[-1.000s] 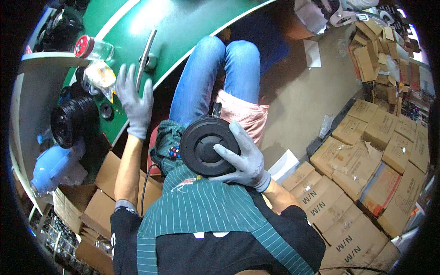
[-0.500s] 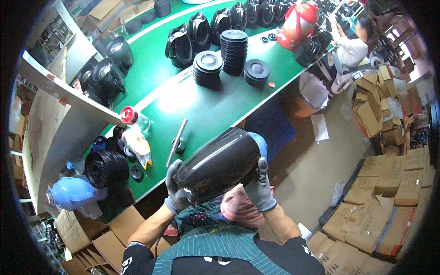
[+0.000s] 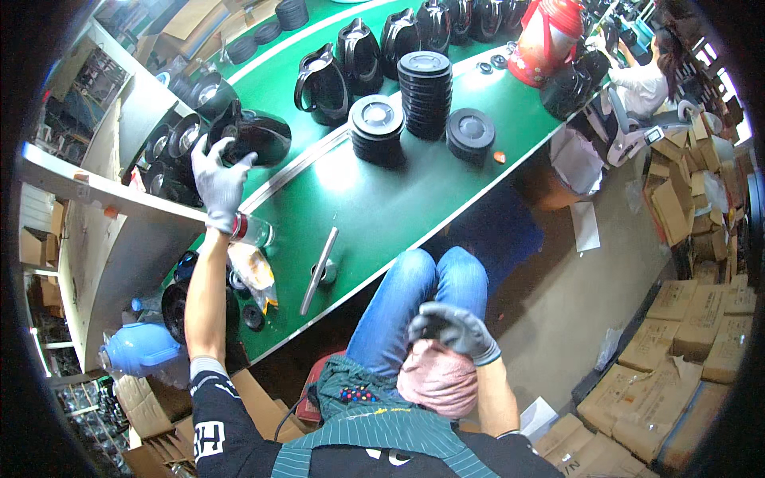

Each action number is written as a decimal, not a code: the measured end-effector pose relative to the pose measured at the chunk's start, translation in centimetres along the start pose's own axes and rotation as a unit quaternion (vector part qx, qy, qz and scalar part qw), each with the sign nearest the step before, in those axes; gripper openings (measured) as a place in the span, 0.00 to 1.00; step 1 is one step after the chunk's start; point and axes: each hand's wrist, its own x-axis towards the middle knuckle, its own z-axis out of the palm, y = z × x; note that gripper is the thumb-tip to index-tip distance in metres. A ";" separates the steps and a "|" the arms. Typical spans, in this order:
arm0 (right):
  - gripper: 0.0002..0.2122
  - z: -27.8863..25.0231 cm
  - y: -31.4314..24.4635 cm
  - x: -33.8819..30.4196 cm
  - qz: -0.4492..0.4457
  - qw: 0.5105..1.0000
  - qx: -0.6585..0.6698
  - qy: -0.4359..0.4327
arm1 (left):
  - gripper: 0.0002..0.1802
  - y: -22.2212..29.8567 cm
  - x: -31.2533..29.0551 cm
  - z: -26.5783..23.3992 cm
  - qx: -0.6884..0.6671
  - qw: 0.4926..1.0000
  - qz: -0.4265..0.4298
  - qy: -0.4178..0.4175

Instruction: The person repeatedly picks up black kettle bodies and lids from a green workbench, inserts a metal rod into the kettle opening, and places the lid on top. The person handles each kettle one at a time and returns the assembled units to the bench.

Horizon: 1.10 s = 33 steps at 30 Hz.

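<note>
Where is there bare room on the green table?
Free: the green table between the black lid stacks, metal rod and near edge. Crowded: the far side, with black jugs, and left end, around the jar and bag.

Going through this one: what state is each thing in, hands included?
Left hand: gloved, fingers spread; contact with the black jug beside it unclear.
Right hand: gloved, fingers curled; whether it grips anything unclear.
Pink cloth: bunched.
Clear jar: red lid on.
Back-row jugs: upright.
Black discs: in three stacks.
Red flask: upright.
Metal rod: slanting.
</note>
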 end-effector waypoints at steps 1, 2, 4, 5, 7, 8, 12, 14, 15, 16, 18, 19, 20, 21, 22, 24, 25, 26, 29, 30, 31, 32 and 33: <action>0.38 -1.6 1.5 -0.4 -0.002 0.990 0.117 -0.076 | 0.31 -0.6 1.8 1.7 0.009 1.000 -0.018 -0.023; 0.40 -3.4 3.0 -0.3 -0.004 0.961 0.231 -0.153 | 0.32 -1.9 3.4 4.0 -0.001 0.997 -0.056 -0.050; 0.40 -3.0 2.2 -0.6 -0.034 0.969 0.221 -0.108 | 0.32 -2.8 5.7 8.0 0.026 0.996 -0.069 -0.053; 0.40 -3.1 2.3 -0.6 -0.046 0.955 0.273 -0.103 | 0.33 -2.1 7.2 9.4 0.024 0.995 -0.071 -0.069; 0.41 -3.3 2.6 -0.2 -0.069 0.936 0.320 -0.127 | 0.35 -1.1 9.2 12.0 0.030 0.994 -0.054 -0.093; 0.42 -3.0 2.1 0.0 -0.070 0.933 0.328 -0.131 | 0.35 -0.7 10.6 13.4 0.038 0.994 -0.028 -0.098; 0.43 -2.6 1.6 0.5 -0.053 0.921 0.360 -0.139 | 0.39 -2.2 13.4 18.9 0.015 0.991 -0.057 -0.120; 0.40 -2.9 3.4 -0.8 -0.070 0.935 0.340 -0.069 | 0.41 -4.7 14.7 19.0 -0.018 0.996 -0.012 -0.082; 0.40 -2.9 3.1 0.0 -0.062 0.940 0.320 -0.101 | 0.40 -5.6 15.5 18.9 -0.020 0.998 -0.025 -0.057; 0.39 -2.5 2.2 1.0 -0.056 0.943 0.299 -0.133 | 0.39 -6.4 16.6 18.1 -0.022 0.999 -0.037 -0.031; 0.39 -2.3 1.8 1.2 -0.035 0.940 0.317 -0.119 | 0.35 -8.5 17.8 15.7 0.118 0.991 -0.069 -0.008; 0.39 -2.0 1.6 1.6 -0.030 0.936 0.328 -0.120 | 0.33 -9.9 18.2 15.2 0.249 0.964 -0.077 -0.058; 0.40 -1.5 1.2 2.0 -0.034 0.933 0.338 -0.116 | 0.30 -10.9 18.8 15.2 0.370 0.920 -0.076 -0.105; 0.41 -1.3 1.5 2.1 -0.033 0.932 0.344 -0.107 | 0.32 -10.4 19.2 15.2 0.336 0.915 -0.099 -0.200; 0.41 -1.3 1.4 2.5 -0.032 0.929 0.352 -0.108 | 0.33 -13.8 18.7 15.7 0.287 0.948 -0.023 -0.137; 0.43 -2.2 1.2 3.6 -0.019 0.929 0.331 -0.164 | 0.25 -17.2 18.3 16.8 0.301 0.943 -0.035 -0.140; 0.42 -1.9 1.1 3.8 -0.029 0.930 0.336 -0.147 | 0.25 -10.6 18.2 16.5 0.226 0.953 -0.062 -0.192; 0.41 -1.7 0.0 4.3 -0.014 0.925 0.346 -0.156 | 0.25 -11.4 18.0 14.5 0.208 0.953 -0.065 -0.209; 0.38 -1.3 -1.0 5.0 -0.016 0.927 0.340 -0.158 | 0.26 -22.8 18.1 14.7 0.179 0.976 0.051 -0.113; 0.38 -1.0 -1.0 4.6 -0.023 0.931 0.332 -0.148 | 0.26 -20.5 18.3 14.7 0.225 0.967 0.012 -0.123; 0.38 -1.1 -0.9 4.5 -0.041 0.937 0.310 -0.158 | 0.26 -19.6 19.2 13.6 0.209 0.971 0.025 -0.112; 0.38 -1.1 -0.4 4.3 -0.043 0.937 0.311 -0.153 | 0.25 -19.1 20.2 11.9 0.199 0.974 0.034 -0.099; 0.38 -1.1 -0.4 4.4 -0.043 0.937 0.306 -0.160 | 0.25 -19.1 21.0 9.7 0.194 0.977 0.039 -0.083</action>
